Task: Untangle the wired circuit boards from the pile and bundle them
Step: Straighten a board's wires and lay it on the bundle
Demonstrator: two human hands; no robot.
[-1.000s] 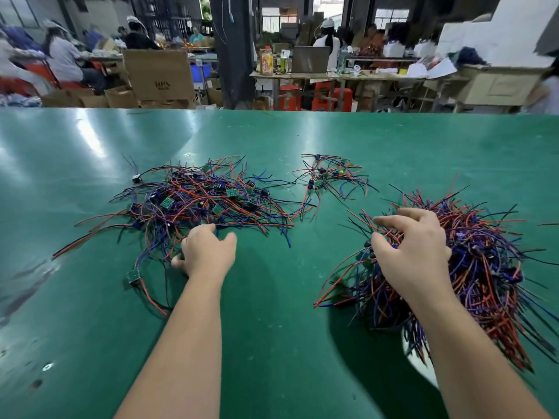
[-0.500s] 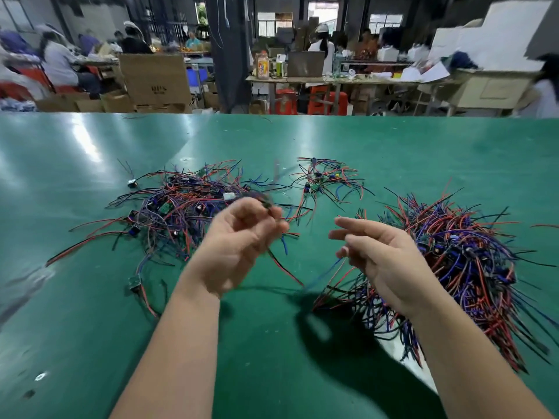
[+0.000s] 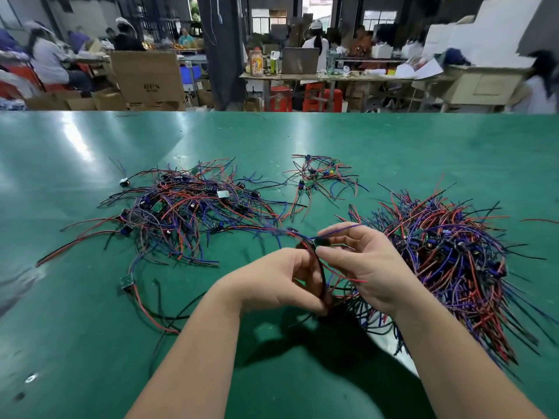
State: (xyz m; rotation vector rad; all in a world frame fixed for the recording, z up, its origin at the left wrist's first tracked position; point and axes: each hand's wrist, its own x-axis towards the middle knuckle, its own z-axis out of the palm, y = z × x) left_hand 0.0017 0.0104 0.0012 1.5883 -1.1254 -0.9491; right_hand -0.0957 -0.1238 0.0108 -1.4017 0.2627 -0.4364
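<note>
Pinches a wired board [image 3: 321,243] just lifted off the ten o'clock pile [image 3: 187,207], probably free, with left hand [image 3: 272,284] and right hand [image 3: 367,267] fingers.

The right forearm [image 3: 453,358] is hiding most of a white patch [image 3: 403,356] on the table [image 3: 75,343]. A red wire [image 3: 538,221] is running off the right edge.
</note>
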